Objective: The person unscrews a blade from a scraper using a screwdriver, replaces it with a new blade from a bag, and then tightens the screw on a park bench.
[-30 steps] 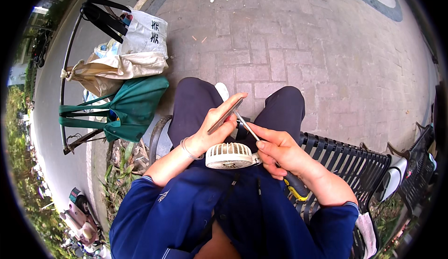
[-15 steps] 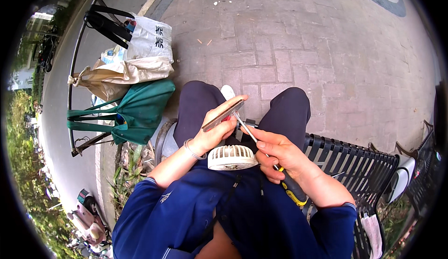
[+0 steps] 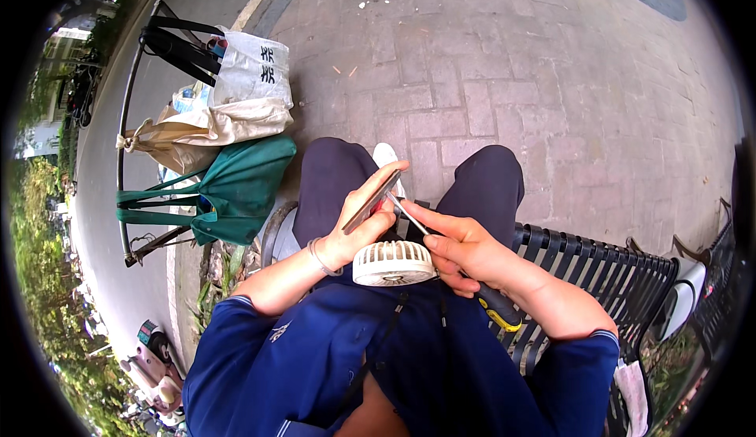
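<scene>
I sit on a dark metal bench with my knees over brick paving. My left hand holds a thin flat device, a phone, on edge and tilted up. My right hand grips a screwdriver; its metal shaft points at the lower edge of the phone, and its black and yellow handle sticks out behind my wrist. A small white round fan hangs on a cord at my chest, just under both hands.
To my left on the ground stand a green tote bag, a beige bag and a white bag beside a black metal frame. Brick paving stretches ahead. Plants and a road lie further left.
Both hands keep their grip. The phone has tilted a little more upright and the screwdriver tip stays at its lower edge. My head has shifted slightly.
</scene>
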A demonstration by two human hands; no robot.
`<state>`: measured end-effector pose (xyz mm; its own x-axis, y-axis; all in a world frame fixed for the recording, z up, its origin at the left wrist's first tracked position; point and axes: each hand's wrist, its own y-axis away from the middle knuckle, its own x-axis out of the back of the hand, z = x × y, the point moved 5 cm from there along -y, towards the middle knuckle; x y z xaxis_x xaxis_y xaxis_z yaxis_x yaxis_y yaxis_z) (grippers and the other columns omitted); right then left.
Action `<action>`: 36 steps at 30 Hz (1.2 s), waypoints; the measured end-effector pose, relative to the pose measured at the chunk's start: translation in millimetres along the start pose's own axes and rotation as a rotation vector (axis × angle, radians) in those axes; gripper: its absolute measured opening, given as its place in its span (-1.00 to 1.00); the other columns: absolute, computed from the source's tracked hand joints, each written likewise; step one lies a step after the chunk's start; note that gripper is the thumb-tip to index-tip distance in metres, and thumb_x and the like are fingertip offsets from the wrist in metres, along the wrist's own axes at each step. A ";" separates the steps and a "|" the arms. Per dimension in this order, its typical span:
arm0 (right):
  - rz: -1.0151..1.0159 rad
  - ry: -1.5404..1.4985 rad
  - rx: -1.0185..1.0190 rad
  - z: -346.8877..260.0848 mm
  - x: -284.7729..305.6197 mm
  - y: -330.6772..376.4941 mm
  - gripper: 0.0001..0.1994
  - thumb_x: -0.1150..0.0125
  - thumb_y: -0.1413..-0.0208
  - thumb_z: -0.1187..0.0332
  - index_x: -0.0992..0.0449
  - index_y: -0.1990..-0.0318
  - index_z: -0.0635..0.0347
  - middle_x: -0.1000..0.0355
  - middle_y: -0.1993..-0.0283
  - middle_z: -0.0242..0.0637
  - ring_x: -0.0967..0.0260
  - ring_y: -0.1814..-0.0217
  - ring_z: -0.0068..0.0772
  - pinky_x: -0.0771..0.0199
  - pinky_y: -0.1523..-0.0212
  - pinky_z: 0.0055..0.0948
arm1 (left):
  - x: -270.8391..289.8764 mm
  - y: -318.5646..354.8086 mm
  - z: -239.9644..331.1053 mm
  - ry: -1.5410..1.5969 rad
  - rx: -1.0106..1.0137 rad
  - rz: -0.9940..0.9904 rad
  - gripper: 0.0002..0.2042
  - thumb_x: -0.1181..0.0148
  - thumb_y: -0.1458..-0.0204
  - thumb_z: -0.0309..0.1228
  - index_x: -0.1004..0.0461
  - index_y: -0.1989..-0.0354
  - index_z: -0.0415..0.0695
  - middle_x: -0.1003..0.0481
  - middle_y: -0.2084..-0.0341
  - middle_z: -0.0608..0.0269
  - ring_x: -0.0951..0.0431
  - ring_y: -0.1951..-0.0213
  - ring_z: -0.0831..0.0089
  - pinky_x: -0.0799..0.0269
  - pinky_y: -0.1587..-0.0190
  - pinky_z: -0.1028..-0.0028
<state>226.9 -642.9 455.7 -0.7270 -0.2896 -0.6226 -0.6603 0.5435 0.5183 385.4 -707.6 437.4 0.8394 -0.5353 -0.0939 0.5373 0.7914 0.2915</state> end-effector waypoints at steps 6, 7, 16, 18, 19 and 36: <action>0.003 0.192 0.092 -7.1 3.1 -10.0 -0.47 0.27 -0.35 0.45 0.05 -0.44 -0.15 -0.10 0.76 -0.50 -0.05 0.84 -0.67 -0.19 0.78 -0.61 | 0.9 -2.6 -1.5 0.107 0.040 0.038 -0.31 0.08 0.14 -0.63 -0.11 -0.33 -0.21 -0.21 0.68 0.53 -0.13 0.64 0.75 -0.06 0.55 0.64; 0.012 0.217 0.101 -8.1 4.1 -11.0 -0.47 0.28 -0.34 0.46 0.04 -0.44 -0.15 -0.11 0.77 -0.50 -0.06 0.84 -0.67 -0.20 0.78 -0.61 | 0.9 -3.4 -1.7 0.118 0.045 0.046 -0.31 0.08 0.14 -0.64 -0.11 -0.33 -0.22 -0.20 0.69 0.53 -0.13 0.65 0.75 -0.05 0.56 0.65; 0.044 0.320 0.030 -14.8 7.7 -13.6 -0.42 0.25 -0.31 0.51 0.02 -0.43 -0.28 -0.25 0.73 -0.42 -0.12 0.85 -0.64 -0.22 0.82 -0.59 | 0.8 -4.3 -2.2 0.162 0.026 0.076 -0.33 0.08 0.11 -0.65 -0.13 -0.32 -0.22 -0.21 0.62 0.52 -0.12 0.64 0.76 -0.04 0.58 0.68; -0.026 0.068 -0.004 -9.8 9.1 -6.2 -0.45 0.23 -0.34 0.45 0.02 -0.43 -0.27 -0.19 0.71 -0.46 -0.11 0.85 -0.60 -0.21 0.81 -0.55 | -1.8 -4.2 -1.5 0.175 0.010 0.037 -0.34 0.08 0.10 -0.65 -0.15 -0.32 -0.21 -0.22 0.59 0.53 -0.12 0.62 0.76 -0.04 0.57 0.69; -0.032 -0.030 -0.015 -7.3 9.4 -4.3 -0.46 0.22 -0.35 0.44 0.02 -0.43 -0.27 -0.16 0.71 -0.47 -0.10 0.84 -0.59 -0.21 0.81 -0.54 | -1.5 -7.8 -4.9 0.165 0.021 0.036 -0.34 0.07 0.09 -0.64 -0.15 -0.32 -0.19 -0.22 0.56 0.54 -0.13 0.60 0.76 -0.05 0.55 0.69; -0.201 -0.157 -0.003 -0.2 14.2 7.2 -0.46 0.20 -0.36 0.35 0.11 -0.45 -0.22 -0.01 0.64 -0.50 -0.11 0.84 -0.59 -0.22 0.81 -0.53 | -5.0 -4.3 1.5 -0.122 0.118 -0.376 -0.51 -0.18 -0.11 -0.49 -0.18 -0.20 -0.18 -0.28 0.64 0.51 -0.24 0.57 0.76 -0.19 0.47 0.69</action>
<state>211.8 -643.2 450.6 -0.5429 -0.2658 -0.7967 -0.7897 0.4845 0.3765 378.8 -708.8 438.1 0.5671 -0.8171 -0.1033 0.7855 0.4988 0.3664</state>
